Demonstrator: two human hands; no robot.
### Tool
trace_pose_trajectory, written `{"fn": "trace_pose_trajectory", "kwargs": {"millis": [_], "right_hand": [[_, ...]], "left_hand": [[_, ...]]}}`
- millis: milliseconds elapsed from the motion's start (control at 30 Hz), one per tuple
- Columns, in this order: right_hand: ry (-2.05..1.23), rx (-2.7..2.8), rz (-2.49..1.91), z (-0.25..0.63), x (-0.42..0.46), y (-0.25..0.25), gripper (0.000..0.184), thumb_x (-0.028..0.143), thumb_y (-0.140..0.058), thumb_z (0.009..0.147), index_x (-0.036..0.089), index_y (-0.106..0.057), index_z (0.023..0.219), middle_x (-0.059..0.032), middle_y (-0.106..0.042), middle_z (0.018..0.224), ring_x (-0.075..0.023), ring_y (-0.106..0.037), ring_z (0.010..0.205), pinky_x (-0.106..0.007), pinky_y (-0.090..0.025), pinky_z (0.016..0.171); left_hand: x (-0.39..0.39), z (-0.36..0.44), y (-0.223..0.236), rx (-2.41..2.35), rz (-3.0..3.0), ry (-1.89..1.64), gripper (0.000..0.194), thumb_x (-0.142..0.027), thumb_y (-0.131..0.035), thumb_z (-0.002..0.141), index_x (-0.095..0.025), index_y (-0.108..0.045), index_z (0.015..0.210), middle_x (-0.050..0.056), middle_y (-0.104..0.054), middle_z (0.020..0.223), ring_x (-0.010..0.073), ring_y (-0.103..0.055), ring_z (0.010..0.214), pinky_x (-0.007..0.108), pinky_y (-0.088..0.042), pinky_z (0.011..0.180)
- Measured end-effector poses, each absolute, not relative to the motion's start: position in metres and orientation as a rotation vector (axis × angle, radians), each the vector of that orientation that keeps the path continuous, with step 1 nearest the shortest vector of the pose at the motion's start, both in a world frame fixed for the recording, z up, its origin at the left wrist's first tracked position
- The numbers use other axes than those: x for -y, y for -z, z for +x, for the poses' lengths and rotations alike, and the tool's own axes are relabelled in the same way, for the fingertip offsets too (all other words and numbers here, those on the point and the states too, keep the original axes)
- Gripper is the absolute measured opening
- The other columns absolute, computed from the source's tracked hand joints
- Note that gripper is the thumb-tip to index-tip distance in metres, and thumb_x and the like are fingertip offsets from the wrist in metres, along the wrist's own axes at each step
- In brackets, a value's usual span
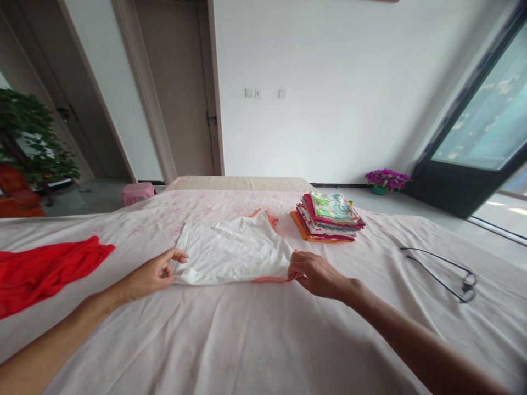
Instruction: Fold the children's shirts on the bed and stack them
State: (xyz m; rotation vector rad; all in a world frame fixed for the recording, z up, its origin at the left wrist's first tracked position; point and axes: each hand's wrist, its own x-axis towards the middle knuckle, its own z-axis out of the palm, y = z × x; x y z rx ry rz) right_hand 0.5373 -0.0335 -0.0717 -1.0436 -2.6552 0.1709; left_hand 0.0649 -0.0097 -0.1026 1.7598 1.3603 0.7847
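A white garment with coral-pink trim [234, 249], which looks like a small shirt, lies spread flat on the sheet-covered surface [263, 340]. At its near left corner, my left hand [158, 269] pinches the white edge between thumb and fingers. My right hand [315, 274] grips the near right corner, where the coral trim runs under its fingertips. Beyond my right hand stands a neat stack of folded clothes [331, 216], with a white, green-patterned piece on top. To the left of my left hand lies a crumpled red cloth [49, 269].
Eyeglasses [465, 282] rest on the sheet at the right. A pink plastic stool [139, 193] stands past the far left edge. Purple flowers in a green pot [387, 180] sit on the floor near the glass door. A leafy plant [31, 137] is at the far left.
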Motion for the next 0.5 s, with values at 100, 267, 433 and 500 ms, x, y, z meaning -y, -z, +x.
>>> {"fn": "trace_pose_trajectory", "kwargs": {"millis": [100, 267, 433, 500], "right_hand": [[-0.162, 2.652, -1.097, 0.539, 0.035, 0.075, 0.023, 0.008, -0.056, 0.081, 0.025, -0.069, 0.090, -0.0027, -0.067, 0.087, -0.0173, -0.062, 0.085, -0.030, -0.046, 0.085], [-0.178, 2.528, -1.234, 0.547, 0.033, 0.081, 0.034, 0.008, -0.057, 0.078, 0.025, -0.069, 0.104, -0.0033, -0.070, 0.093, -0.0190, -0.064, 0.089, -0.029, -0.048, 0.081], [-0.240, 2.543, -1.206, 0.551, 0.037, 0.077, 0.028, 0.005, -0.055, 0.077, 0.025, -0.070, 0.090, -0.0016, -0.069, 0.091, -0.0166, -0.063, 0.085, -0.026, -0.047, 0.077], [-0.254, 2.565, -1.167, 0.552, 0.041, 0.074, 0.030, 0.003, -0.054, 0.077, 0.025, -0.071, 0.088, -0.0017, -0.069, 0.090, -0.0172, -0.063, 0.088, -0.027, -0.047, 0.080]], "left_hand": [[0.015, 0.067, 0.107, -1.386, 1.774, -0.684, 0.070, -0.028, -0.074, 0.056, -0.028, -0.063, 0.125, 0.002, -0.068, 0.100, 0.0097, -0.049, 0.055, 0.022, -0.042, 0.057], [0.023, 0.069, 0.099, -1.435, 2.091, -0.570, 0.011, -0.027, -0.065, 0.067, -0.024, -0.069, 0.077, -0.001, -0.062, 0.075, 0.0162, -0.055, 0.067, 0.023, -0.041, 0.063], [0.043, 0.060, 0.086, -1.435, 2.255, -0.601, 0.007, -0.024, -0.064, 0.069, -0.023, -0.062, 0.076, 0.002, -0.065, 0.100, 0.0199, -0.060, 0.093, 0.026, -0.043, 0.085], [0.052, 0.057, 0.083, -1.440, 2.250, -0.569, 0.008, -0.021, -0.062, 0.069, -0.023, -0.060, 0.077, 0.002, -0.065, 0.097, 0.0201, -0.060, 0.094, 0.026, -0.043, 0.087]]}}
